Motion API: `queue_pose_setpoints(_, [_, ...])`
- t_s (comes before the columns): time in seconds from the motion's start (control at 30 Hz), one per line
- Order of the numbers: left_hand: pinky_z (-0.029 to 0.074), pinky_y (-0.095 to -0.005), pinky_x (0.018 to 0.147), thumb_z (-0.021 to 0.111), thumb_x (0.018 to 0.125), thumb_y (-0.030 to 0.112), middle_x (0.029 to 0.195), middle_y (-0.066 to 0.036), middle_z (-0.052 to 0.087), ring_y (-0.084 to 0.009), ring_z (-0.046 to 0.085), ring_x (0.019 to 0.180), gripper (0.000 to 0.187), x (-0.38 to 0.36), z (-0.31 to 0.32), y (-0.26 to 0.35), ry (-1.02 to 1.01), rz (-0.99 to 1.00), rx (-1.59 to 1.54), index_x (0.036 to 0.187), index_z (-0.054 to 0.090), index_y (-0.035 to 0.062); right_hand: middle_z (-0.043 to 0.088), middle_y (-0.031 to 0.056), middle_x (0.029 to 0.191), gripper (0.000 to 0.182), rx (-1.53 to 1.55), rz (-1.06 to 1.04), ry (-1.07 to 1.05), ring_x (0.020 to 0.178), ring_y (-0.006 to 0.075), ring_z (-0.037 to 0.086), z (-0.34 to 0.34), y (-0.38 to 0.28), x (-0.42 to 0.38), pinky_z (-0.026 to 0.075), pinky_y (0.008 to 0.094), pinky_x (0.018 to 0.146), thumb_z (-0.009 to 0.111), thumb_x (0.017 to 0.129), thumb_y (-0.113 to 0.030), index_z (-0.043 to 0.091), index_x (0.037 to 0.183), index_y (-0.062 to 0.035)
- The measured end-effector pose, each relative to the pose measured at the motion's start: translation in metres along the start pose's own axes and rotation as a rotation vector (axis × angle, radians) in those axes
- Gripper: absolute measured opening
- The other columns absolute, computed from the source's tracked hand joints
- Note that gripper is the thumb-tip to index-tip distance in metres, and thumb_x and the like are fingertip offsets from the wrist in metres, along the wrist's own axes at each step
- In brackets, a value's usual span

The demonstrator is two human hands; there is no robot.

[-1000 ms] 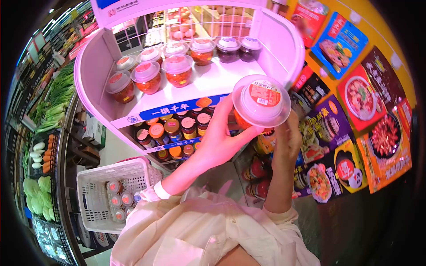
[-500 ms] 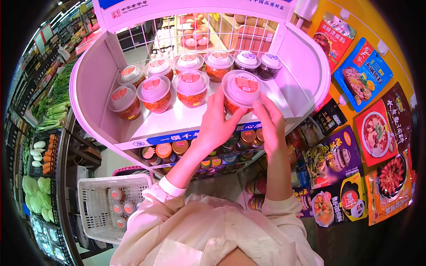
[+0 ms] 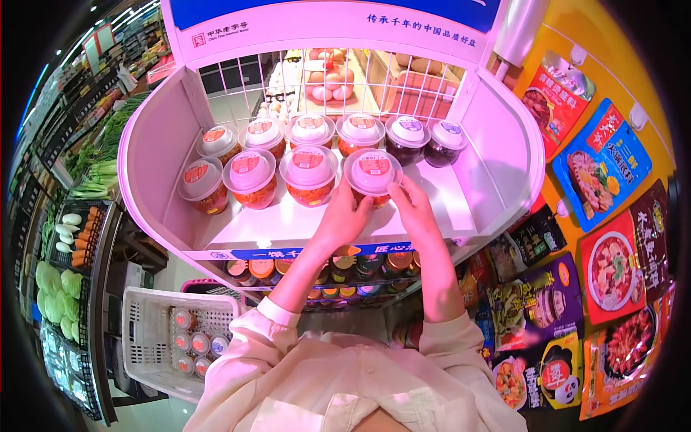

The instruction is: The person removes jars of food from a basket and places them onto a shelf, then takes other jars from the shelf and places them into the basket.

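A clear plastic tub with a domed lid, a red label and orange-red food inside stands at the right end of the front row on the white shelf. My left hand curls against its near left side. The fingers of my right hand close on its right side, so both hands hold it. Just left is a matching tub, with more red-labelled tubs beside and behind. Two tubs with purple labels and dark contents, one of them a dark tub, stand behind to the right. The held tub's base is partly hidden.
Curved side walls and a wire back grid enclose the shelf. Jars fill the rack below. A white plastic basket with several tubs is at lower left. Seasoning packets hang on the right; vegetables lie on the left.
Both hands have carried the tub forward, down and slightly left, bringing it into line with the front row. The camera view has shifted, so the display's header shows more.
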State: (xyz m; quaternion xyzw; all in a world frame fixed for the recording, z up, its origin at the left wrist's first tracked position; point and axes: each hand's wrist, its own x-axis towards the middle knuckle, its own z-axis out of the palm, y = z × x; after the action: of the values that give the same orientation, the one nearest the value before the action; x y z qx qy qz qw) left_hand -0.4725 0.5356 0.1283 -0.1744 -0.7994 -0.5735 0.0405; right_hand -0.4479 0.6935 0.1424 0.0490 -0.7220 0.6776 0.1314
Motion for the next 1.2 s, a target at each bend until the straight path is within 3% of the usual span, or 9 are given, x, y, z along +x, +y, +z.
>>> queue_pose_setpoints(0.13, [0.047,-0.0361,0.091,0.059,0.090,0.012,0.126,-0.023,0.050,-0.0277,0.056,0.113,0.058,-0.010,-0.007,0.010,-0.053,-0.024,0.027,0.137,0.030,-0.0071,0.052,0.0115,0.123,0.046,-0.006,0.078,0.065,0.105,0.0174,0.054,0.000,0.002,-0.002,0.047,0.0322,0.086,0.060,0.092,-0.024,0.050,0.129,0.0017])
queue_pose_setpoints(0.33, [0.047,-0.0392,0.095,0.059,0.089,0.013,0.134,-0.026,0.043,-0.0324,0.048,0.123,0.065,-0.027,-0.012,0.027,-0.039,0.009,0.151,0.140,0.025,-0.0080,0.049,0.0144,0.127,0.054,-0.122,-0.026,0.146,0.110,0.0206,0.053,0.009,-0.013,-0.011,0.048,0.0338,0.087,0.061,0.092,-0.023,0.042,0.137,0.0003])
queue_pose_setpoints(0.47, [0.046,-0.0400,0.098,0.059,0.089,0.012,0.134,-0.027,0.042,-0.0337,0.047,0.124,0.068,-0.020,-0.005,0.017,-0.002,0.008,0.184,0.142,0.022,-0.0080,0.049,0.0170,0.130,0.056,-0.101,-0.094,0.037,0.117,0.0229,0.051,0.008,-0.011,-0.012,0.047,0.0354,0.093,0.059,0.092,-0.019,0.037,0.141,-0.0012])
queue_pose_setpoints(0.57, [0.038,-0.0423,0.103,0.060,0.087,0.018,0.141,-0.033,0.030,-0.0419,0.040,0.127,0.073,-0.020,-0.006,0.017,-0.007,0.006,0.122,0.140,0.020,-0.0124,0.047,0.0163,0.135,0.056,-0.125,-0.087,-0.044,0.121,0.0239,0.048,0.006,-0.010,-0.011,0.046,0.0349,0.095,0.059,0.092,-0.016,0.036,0.142,-0.0027])
queue_pose_setpoints(0.77, [0.040,-0.0389,0.102,0.061,0.086,0.015,0.143,-0.030,0.030,-0.0389,0.042,0.127,0.073,-0.018,-0.005,0.008,0.011,-0.043,-0.098,0.141,0.020,-0.0109,0.040,0.0133,0.142,0.057,-0.164,-0.071,-0.088,0.129,0.0270,0.040,0.007,-0.016,-0.014,0.046,0.0340,0.095,0.059,0.092,-0.011,0.036,0.143,-0.0075])
queue_pose_setpoints(0.87, [0.043,-0.0398,0.102,0.061,0.088,0.010,0.139,-0.026,0.038,-0.0341,0.040,0.131,0.071,-0.019,-0.009,0.014,-0.010,-0.036,-0.155,0.143,0.019,-0.0081,0.039,0.0150,0.143,0.058,-0.172,-0.097,-0.089,0.129,0.0278,0.041,0.010,-0.016,-0.015,0.046,0.0356,0.095,0.059,0.091,-0.012,0.035,0.143,-0.0073])
queue_pose_setpoints(0.97, [0.043,-0.0401,0.101,0.063,0.087,0.011,0.139,-0.027,0.037,-0.0347,0.042,0.130,0.072,-0.025,-0.010,0.023,0.038,-0.007,0.020,0.142,0.021,-0.0089,0.039,0.0177,0.142,0.059,-0.188,-0.099,-0.088,0.128,0.0275,0.043,0.007,-0.016,-0.015,0.046,0.0386,0.095,0.061,0.090,-0.013,0.036,0.142,-0.0057])
queue_pose_setpoints(1.07, [0.034,-0.0421,0.106,0.063,0.085,0.018,0.139,-0.032,0.034,-0.0408,0.037,0.131,0.075,-0.026,-0.007,0.021,0.057,0.030,0.102,0.140,0.022,-0.0119,0.040,0.0166,0.142,0.057,-0.215,-0.056,-0.070,0.127,0.0278,0.044,0.006,-0.018,-0.016,0.047,0.0392,0.094,0.061,0.089,-0.013,0.038,0.141,-0.0067])
queue_pose_setpoints(1.2, [0.032,-0.0430,0.108,0.063,0.085,0.021,0.140,-0.033,0.033,-0.0426,0.034,0.132,0.075,-0.026,-0.007,0.019,0.061,0.030,0.114,0.139,0.023,-0.0126,0.046,0.0168,0.137,0.055,-0.288,-0.104,-0.039,0.122,0.0289,0.050,0.007,-0.016,-0.017,0.049,0.0382,0.090,0.062,0.088,-0.012,0.042,0.138,-0.0064])
